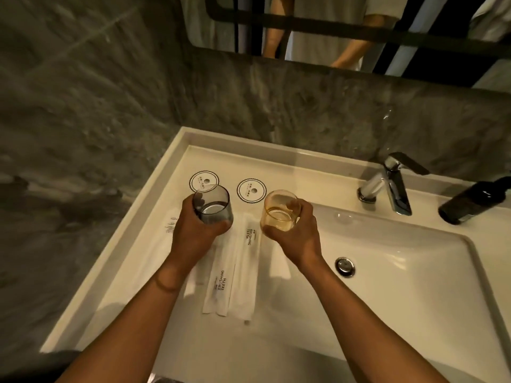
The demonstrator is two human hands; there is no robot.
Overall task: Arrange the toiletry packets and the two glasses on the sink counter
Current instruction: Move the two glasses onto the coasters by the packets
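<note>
My left hand (pixel 190 230) grips a grey tinted glass (pixel 213 204), held just above the white counter (pixel 154 272). My right hand (pixel 293 233) grips an amber tinted glass (pixel 279 211). Both glasses hover near two round paper coasters: the left coaster (pixel 200 179) is partly behind the grey glass, the right coaster (pixel 250 189) lies between the glasses. Several long white toiletry packets lie side by side under my hands; one marked "BRUSHING TEETH" (pixel 219 286) and another (pixel 249 261) show clearly, and a further packet (pixel 163 239) lies left, partly hidden by my left arm.
The sink basin (pixel 401 286) with its drain (pixel 344 266) fills the right side. A chrome faucet (pixel 390 183) stands at the back, a dark bottle (pixel 470 201) to its right. A grey stone wall and a mirror rise behind the counter.
</note>
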